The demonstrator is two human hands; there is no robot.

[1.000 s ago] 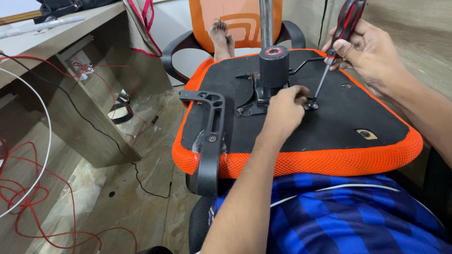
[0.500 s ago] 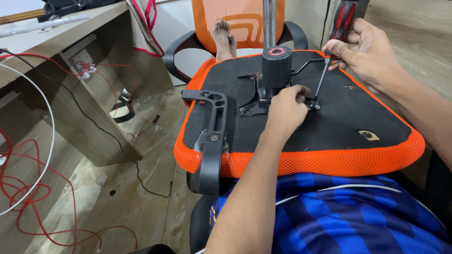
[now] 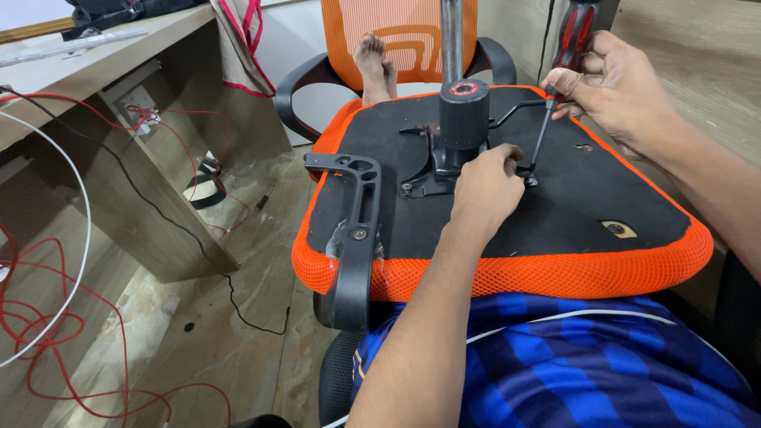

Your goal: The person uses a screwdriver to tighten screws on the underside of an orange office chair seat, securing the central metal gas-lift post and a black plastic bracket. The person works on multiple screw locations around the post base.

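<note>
A: Right hand (image 3: 614,91) — fingers wrapped round the red-and-black screwdriver (image 3: 557,87), its tip down at the metal mounting plate (image 3: 444,170).

B: Left hand (image 3: 485,186)?

A: Fingers curled, pressing on that plate beside the tip. The upturned orange chair seat (image 3: 507,269) lies across the lap — black armrest (image 3: 355,238) at its left edge.

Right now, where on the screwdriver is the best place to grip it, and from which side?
Grip the screwdriver by its thick red-and-black handle, coming from the right, as the right hand does. The thin shaft slants down-left to the seat underside, where the left hand crowds the tip.
</note>
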